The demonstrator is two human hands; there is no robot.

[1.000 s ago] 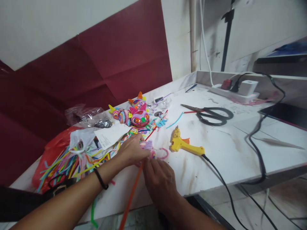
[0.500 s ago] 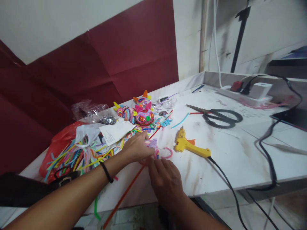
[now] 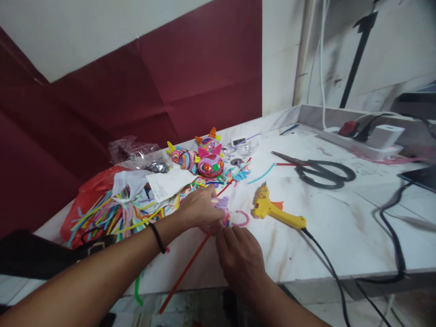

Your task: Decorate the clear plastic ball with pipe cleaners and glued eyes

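Note:
My left hand [image 3: 200, 206] is closed around a small pink and lilac pipe-cleaner craft piece [image 3: 222, 203], which is mostly hidden by the fingers. Close beside it, my right hand [image 3: 240, 254] has its fingers pinched at the lower edge of the same piece. A pink pipe-cleaner loop [image 3: 242, 218] sticks out to the right of the fingers. Beneath the hands an orange-red pipe cleaner [image 3: 185, 277] runs down past the table's front edge. Behind the hands sit several colourful animal figures, among them a pink-eared one [image 3: 210, 164].
A yellow glue gun [image 3: 279, 212] lies right of the hands, its cord trailing off the front. Farther right are black-handled scissors [image 3: 320, 172] and a white power strip [image 3: 364, 145]. Bundled pipe cleaners [image 3: 112, 215], a red bag [image 3: 90, 190] and a paper slip [image 3: 170, 184] lie left.
The view has shifted slightly, so the table's things appear a little farther right. Both hands keep their hold on the craft piece, with hardly any movement.

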